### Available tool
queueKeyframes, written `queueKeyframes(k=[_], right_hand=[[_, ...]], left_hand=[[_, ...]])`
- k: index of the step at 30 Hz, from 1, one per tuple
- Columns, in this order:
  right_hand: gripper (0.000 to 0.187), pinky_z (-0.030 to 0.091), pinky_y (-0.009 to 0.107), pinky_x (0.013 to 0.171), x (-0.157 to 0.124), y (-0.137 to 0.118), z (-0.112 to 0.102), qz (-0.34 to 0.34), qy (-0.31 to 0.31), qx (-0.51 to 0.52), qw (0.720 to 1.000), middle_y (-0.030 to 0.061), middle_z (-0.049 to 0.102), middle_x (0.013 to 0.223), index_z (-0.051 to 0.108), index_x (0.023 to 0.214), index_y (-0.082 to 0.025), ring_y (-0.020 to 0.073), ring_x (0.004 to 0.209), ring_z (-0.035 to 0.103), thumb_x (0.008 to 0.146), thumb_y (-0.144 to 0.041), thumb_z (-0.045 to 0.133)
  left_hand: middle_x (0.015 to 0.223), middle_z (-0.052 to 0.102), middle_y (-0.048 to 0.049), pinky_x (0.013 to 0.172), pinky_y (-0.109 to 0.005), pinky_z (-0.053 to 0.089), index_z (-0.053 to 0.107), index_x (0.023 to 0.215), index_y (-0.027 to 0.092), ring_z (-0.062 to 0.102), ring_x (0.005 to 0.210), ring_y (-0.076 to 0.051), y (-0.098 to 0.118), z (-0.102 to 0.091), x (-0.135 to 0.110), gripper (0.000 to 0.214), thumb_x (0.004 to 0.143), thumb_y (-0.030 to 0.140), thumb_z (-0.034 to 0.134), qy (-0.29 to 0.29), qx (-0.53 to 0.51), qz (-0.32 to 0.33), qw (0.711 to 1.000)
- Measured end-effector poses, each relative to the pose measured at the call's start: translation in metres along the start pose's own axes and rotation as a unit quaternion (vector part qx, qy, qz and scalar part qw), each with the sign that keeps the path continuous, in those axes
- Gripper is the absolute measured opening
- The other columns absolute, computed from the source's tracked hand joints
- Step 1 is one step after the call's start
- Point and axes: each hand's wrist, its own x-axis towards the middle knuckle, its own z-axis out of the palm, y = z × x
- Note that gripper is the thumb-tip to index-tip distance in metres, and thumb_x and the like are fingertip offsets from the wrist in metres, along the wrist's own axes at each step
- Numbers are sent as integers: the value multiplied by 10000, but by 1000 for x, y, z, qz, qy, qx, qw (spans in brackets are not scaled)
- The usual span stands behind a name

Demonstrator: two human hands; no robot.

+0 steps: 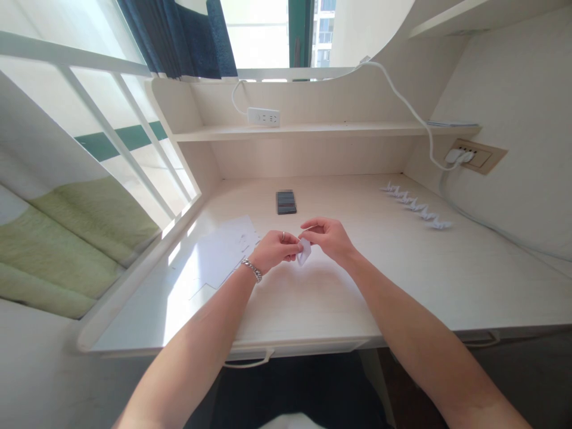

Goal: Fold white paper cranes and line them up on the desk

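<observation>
left hand [273,250]: 1 slim silver ring [283,236] | left wrist [260,262]: 1 silver chain bracelet [252,270]

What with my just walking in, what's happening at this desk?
Someone has a small piece of folded white paper in hand over the desk. The left hand pinches it; the right hand is at its upper edge. White folded figures form a row to the right, flat white paper lies to the left, and a dark rectangular object beyond the hands.

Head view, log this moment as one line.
left hand: pinching folded paper; right hand: at its upper edge; folded figures: row at right; loose paper: left
</observation>
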Motion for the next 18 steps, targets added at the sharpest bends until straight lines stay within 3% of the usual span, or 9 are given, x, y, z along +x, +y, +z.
queueKeyframes(k=[6, 18], right_hand=[[228, 465, 274, 583, 0, 1, -1, -37, -6, -94, 995, 19, 692, 685, 718, 811, -170, 156, 636, 623, 647, -319, 771], [262, 557, 337, 731, 0, 1, -2, -8, -14, -56, 998, 77, 762, 828, 728, 909, -157, 215, 771, 711, 671, -266, 742]], left_hand=[[565, 577, -15, 563, -246, 412, 674, 696, 115, 512, 543, -93, 0, 0, 1, 130, 702, 237, 720, 16, 13, 1, 1000], [584, 585, -13, 569, -244, 418, 676, 718, 112, 521, 559, -89, -5, -1, 3, 256, 676, 340, 786, 41, -26, 1, 999]])
